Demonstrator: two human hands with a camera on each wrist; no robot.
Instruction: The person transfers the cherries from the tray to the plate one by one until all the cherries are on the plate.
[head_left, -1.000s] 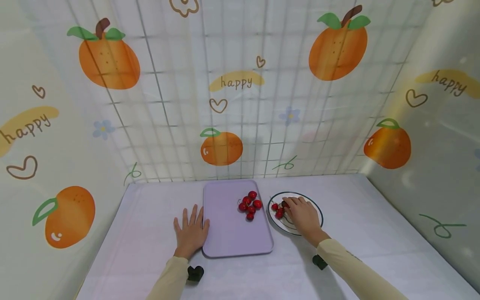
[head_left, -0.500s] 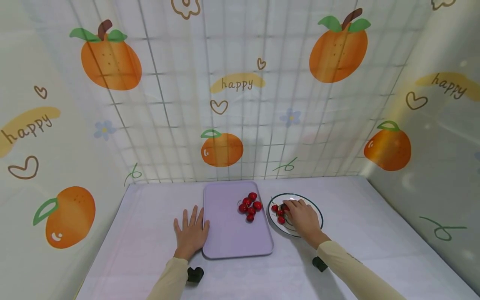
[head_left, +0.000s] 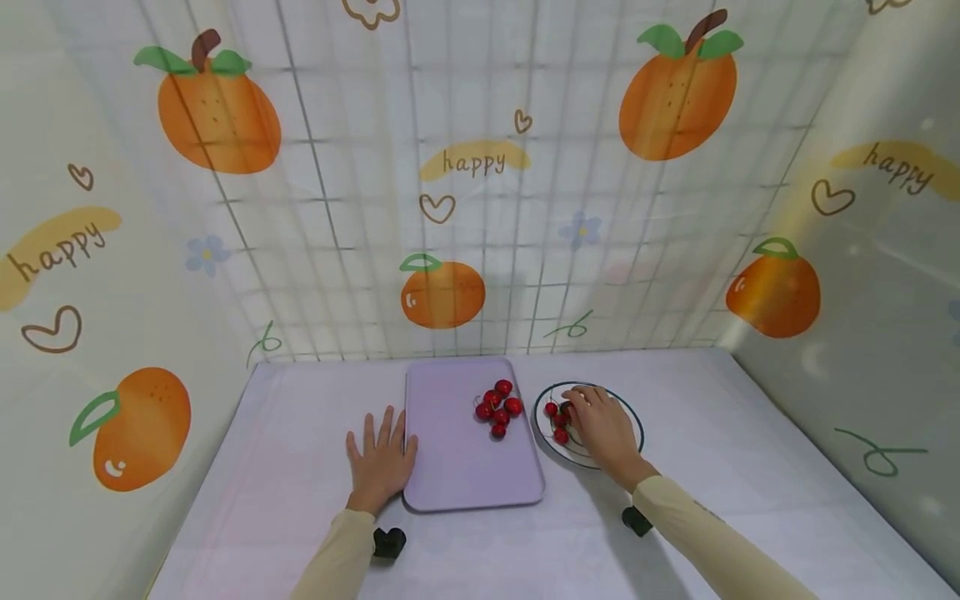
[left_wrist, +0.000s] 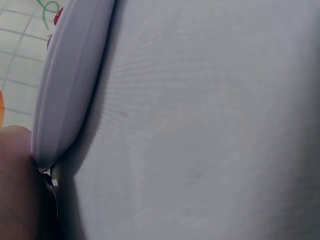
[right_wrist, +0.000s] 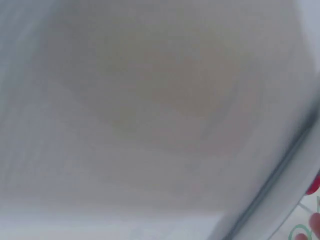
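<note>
My left hand (head_left: 380, 468) lies flat on the table with its fingers spread, its thumb over the left rim of a lavender tray (head_left: 465, 479). In the left wrist view the thumb (left_wrist: 15, 150) meets the tray's side (left_wrist: 70, 85). Several red cherries (head_left: 500, 415) are grouped on the tray's right half. My right hand (head_left: 603, 427) reaches over a white plate (head_left: 637, 435) with a dark green rim, fingers curled down to pinch a dark cherry (head_left: 567, 407). More cherries (head_left: 560, 435) lie beside its fingertips, and the hand hides part of the plate.
A white cloth covers the table (head_left: 285, 483). A dark heart-shaped piece (head_left: 389, 543) sits at the left wrist, and another dark piece (head_left: 637, 521) at the right. A curtain with printed oranges (head_left: 442, 294) encloses the back and sides.
The cherries on the plate have shifted slightly beside my right fingertips. My left hand and the tray keep their places; the head view tilts a little.
</note>
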